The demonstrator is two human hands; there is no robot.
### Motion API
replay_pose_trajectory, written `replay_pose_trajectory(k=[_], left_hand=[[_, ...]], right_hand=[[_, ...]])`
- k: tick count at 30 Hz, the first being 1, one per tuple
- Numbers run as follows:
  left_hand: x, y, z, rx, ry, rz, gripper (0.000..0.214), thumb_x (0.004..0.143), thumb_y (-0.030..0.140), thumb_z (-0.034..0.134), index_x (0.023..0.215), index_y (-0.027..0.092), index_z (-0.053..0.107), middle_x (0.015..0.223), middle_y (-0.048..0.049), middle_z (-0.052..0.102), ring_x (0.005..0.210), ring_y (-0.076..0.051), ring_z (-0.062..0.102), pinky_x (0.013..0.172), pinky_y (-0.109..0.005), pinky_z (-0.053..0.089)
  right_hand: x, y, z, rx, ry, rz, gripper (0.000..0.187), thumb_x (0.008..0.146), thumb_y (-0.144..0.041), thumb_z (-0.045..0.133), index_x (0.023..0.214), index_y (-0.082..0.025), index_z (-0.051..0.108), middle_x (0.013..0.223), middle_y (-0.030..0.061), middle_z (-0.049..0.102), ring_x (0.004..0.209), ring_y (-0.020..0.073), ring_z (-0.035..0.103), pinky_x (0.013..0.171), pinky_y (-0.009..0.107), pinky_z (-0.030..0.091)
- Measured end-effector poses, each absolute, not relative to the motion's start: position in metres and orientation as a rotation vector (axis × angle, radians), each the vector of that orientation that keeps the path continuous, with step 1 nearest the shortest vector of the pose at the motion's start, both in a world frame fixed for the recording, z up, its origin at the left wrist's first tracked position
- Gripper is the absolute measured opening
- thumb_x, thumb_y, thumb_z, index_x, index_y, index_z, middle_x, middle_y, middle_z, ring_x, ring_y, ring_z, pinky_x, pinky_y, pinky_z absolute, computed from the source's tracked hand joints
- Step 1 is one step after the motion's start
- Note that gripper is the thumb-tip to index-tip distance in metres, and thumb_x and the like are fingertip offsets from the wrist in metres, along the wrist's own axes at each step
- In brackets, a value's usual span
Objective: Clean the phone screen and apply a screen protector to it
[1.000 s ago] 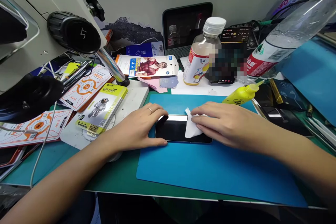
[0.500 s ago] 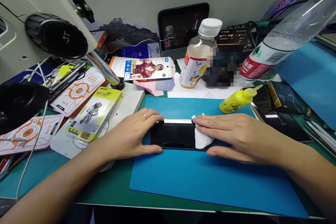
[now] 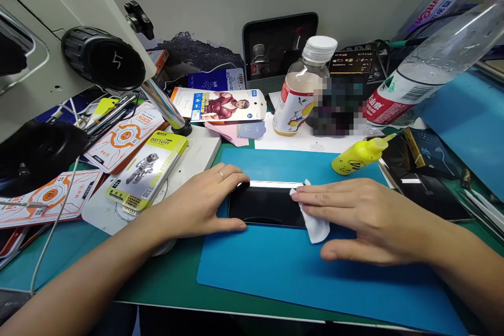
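Note:
A black smartphone point(image 3: 268, 207) lies screen up on the blue mat point(image 3: 275, 268), its long side running left to right. At its left end my left hand point(image 3: 212, 202) grips it, fingers on the far edge and thumb on the near edge. My right hand point(image 3: 362, 220) presses a folded white tissue point(image 3: 316, 227) onto the right end of the screen. Its fingers lie straight and together over the tissue, while the thumb stands apart above the mat. A corner of the tissue hangs past the phone's near edge. The phone's right end is hidden by hand and tissue.
Behind the right hand a yellow squeeze bottle point(image 3: 359, 156) stands tilted. Drink bottles point(image 3: 301, 92) are at the back. To the left are a microscope stand point(image 3: 169, 107), a yellow battery box point(image 3: 147, 168) and screen boxes point(image 3: 126, 136). Another dark phone point(image 3: 429, 189) lies at right.
My right hand has slid the tissue slightly toward me, and its corner now overhangs the phone's near edge. The left hand keeps its grip. The whole view has shifted a little.

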State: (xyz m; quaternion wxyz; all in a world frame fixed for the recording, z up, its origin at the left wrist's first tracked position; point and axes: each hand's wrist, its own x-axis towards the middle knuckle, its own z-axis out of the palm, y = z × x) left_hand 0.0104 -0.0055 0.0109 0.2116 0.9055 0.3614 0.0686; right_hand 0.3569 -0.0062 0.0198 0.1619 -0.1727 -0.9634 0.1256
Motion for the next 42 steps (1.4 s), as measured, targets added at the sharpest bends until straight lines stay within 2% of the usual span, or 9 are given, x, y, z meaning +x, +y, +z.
replay_pose_trajectory(k=[6, 11, 14, 19, 26, 33, 36, 40, 42], left_hand=[[0.011, -0.005, 0.011, 2.492, 1.001, 0.183, 0.058, 0.097, 0.052, 0.079, 0.139, 0.021, 0.054, 0.138, -0.0131, 0.068, 0.127, -0.033, 0.065, 0.104, -0.048, 0.056], [0.011, -0.005, 0.012, 2.49, 1.019, 0.184, 0.06, 0.096, 0.051, 0.081, 0.141, 0.022, 0.053, 0.139, -0.013, 0.069, 0.127, -0.033, 0.066, 0.105, -0.048, 0.056], [0.011, -0.005, 0.013, 2.48, 1.038, 0.174, 0.067, 0.095, 0.053, 0.083, 0.144, 0.021, 0.051, 0.139, -0.0138, 0.069, 0.126, -0.034, 0.067, 0.103, -0.048, 0.056], [0.01, -0.005, 0.013, 2.477, 1.047, 0.162, 0.069, 0.094, 0.054, 0.083, 0.146, 0.02, 0.05, 0.141, -0.0152, 0.068, 0.129, -0.035, 0.066, 0.105, -0.049, 0.056], [0.011, -0.005, 0.013, 2.462, 1.05, 0.166, 0.07, 0.093, 0.054, 0.084, 0.146, 0.021, 0.052, 0.142, -0.0151, 0.068, 0.13, -0.036, 0.066, 0.107, -0.05, 0.057], [0.01, -0.004, 0.013, 2.474, 1.035, 0.178, 0.068, 0.093, 0.054, 0.084, 0.145, 0.021, 0.053, 0.139, -0.015, 0.069, 0.129, -0.036, 0.066, 0.106, -0.049, 0.057], [0.01, -0.004, 0.012, 2.483, 1.031, 0.171, 0.069, 0.094, 0.054, 0.083, 0.145, 0.02, 0.052, 0.14, -0.0153, 0.068, 0.129, -0.036, 0.066, 0.105, -0.05, 0.056], [0.01, -0.005, 0.011, 2.493, 1.026, 0.173, 0.069, 0.095, 0.055, 0.082, 0.144, 0.019, 0.052, 0.139, -0.0155, 0.067, 0.128, -0.036, 0.065, 0.105, -0.049, 0.056], [0.01, -0.005, 0.011, 2.494, 1.024, 0.169, 0.069, 0.095, 0.055, 0.082, 0.145, 0.018, 0.051, 0.139, -0.0155, 0.067, 0.128, -0.035, 0.065, 0.105, -0.049, 0.056]], right_hand=[[0.363, -0.001, 0.021, -0.522, -2.774, 0.291, 0.055, 0.099, -0.048, 0.075, 0.139, -0.009, 0.075, 0.138, 0.0169, 0.079, 0.13, 0.0316, 0.075, 0.105, 0.04, 0.066], [0.365, 0.003, 0.012, -0.569, -2.686, 0.079, 0.03, 0.104, -0.032, 0.069, 0.123, -0.013, 0.081, 0.138, 0.0168, 0.079, 0.125, 0.0308, 0.078, 0.106, 0.042, 0.066], [0.364, 0.003, 0.01, -0.582, -2.62, 0.04, 0.024, 0.105, -0.029, 0.066, 0.119, -0.016, 0.082, 0.133, 0.0147, 0.082, 0.118, 0.0297, 0.081, 0.102, 0.042, 0.067], [0.359, 0.001, 0.018, -0.596, -2.727, 0.105, 0.033, 0.11, -0.037, 0.058, 0.111, -0.015, 0.082, 0.11, 0.0145, 0.086, 0.1, 0.0277, 0.083, 0.081, 0.037, 0.069], [0.357, -0.002, 0.02, -0.536, -2.753, 0.303, 0.035, 0.102, -0.039, 0.072, 0.125, -0.014, 0.081, 0.127, 0.0175, 0.083, 0.117, 0.0302, 0.08, 0.097, 0.041, 0.068], [0.357, -0.004, 0.016, -0.502, -2.758, 0.299, 0.036, 0.104, -0.039, 0.069, 0.125, -0.013, 0.081, 0.136, 0.0176, 0.08, 0.125, 0.03, 0.078, 0.104, 0.041, 0.067], [0.358, -0.003, 0.017, -0.523, -2.763, 0.258, 0.036, 0.107, -0.038, 0.064, 0.126, -0.013, 0.081, 0.136, 0.0177, 0.081, 0.123, 0.0306, 0.079, 0.1, 0.042, 0.069], [0.358, -0.002, 0.02, -0.56, -2.753, 0.254, 0.035, 0.109, -0.039, 0.059, 0.113, -0.014, 0.083, 0.118, 0.0159, 0.085, 0.106, 0.0285, 0.083, 0.085, 0.038, 0.071], [0.358, -0.002, 0.021, -0.543, -2.755, 0.296, 0.037, 0.109, -0.042, 0.06, 0.113, -0.014, 0.083, 0.117, 0.0154, 0.086, 0.107, 0.0275, 0.083, 0.087, 0.036, 0.07]])
